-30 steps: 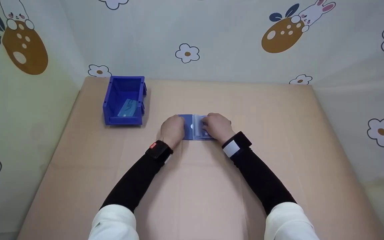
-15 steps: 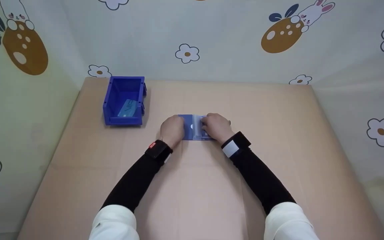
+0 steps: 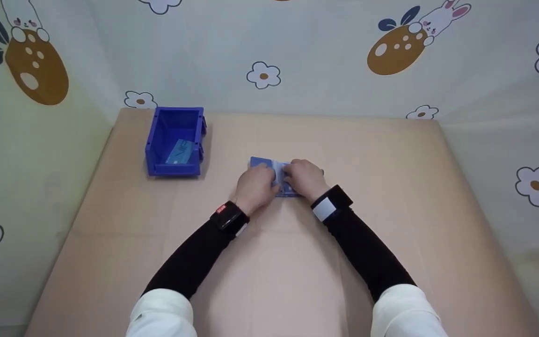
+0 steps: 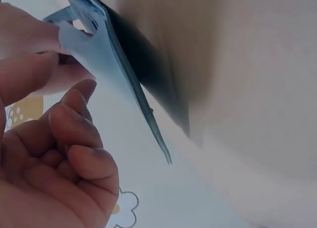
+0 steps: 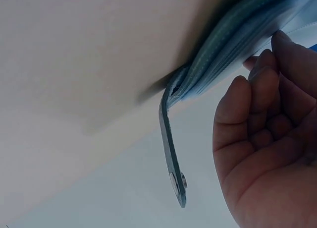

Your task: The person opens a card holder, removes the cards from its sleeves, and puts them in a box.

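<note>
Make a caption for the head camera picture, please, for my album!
Left grip and right grip at an open blue card holder; a teal card lies in the bin.

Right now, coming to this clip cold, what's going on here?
A person has both hands on a blue card holder that lies open on the table. The right hand holds its right half; the left hand is over the left half, though whether it pinches a page is unclear. Off to the person's left, near the far edge, a blue bin has a lettered card inside.
</note>
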A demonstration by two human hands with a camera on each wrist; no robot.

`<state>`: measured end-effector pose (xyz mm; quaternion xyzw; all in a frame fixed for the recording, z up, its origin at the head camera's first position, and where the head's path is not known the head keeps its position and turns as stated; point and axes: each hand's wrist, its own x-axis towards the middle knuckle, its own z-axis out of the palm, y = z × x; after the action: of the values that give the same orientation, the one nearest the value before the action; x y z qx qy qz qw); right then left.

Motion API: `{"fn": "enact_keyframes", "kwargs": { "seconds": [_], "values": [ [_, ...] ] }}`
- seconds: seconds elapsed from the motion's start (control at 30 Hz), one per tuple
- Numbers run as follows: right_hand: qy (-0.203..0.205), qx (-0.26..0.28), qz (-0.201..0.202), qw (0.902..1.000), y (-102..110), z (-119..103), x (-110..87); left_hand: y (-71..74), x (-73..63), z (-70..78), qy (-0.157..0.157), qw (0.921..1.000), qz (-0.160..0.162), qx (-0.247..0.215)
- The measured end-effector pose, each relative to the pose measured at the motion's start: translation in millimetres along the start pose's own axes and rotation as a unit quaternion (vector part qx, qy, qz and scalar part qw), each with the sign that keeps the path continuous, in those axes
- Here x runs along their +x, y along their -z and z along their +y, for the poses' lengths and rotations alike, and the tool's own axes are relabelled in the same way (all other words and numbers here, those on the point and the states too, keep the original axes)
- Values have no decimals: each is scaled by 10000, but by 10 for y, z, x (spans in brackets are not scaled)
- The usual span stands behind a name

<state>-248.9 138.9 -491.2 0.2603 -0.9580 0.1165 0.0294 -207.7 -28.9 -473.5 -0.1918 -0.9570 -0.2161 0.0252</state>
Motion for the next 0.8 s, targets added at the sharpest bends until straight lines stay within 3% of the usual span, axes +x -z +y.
{"fn": "enact_keyframes", "kwargs": {
  "seconds": [0.23,0.57,0.8],
  "values": [
    [-31,82,30,10000,-7,-3,-9,-83,28,31,-150,9997,-118,133],
    [56,-8,131,9999,-23,7,-22,-134,21,21,-534,9979,258,271],
    [-2,-98,185,9998,-6,22,-43,-126,11,4,-527,9979,365,134]
  ]
}}
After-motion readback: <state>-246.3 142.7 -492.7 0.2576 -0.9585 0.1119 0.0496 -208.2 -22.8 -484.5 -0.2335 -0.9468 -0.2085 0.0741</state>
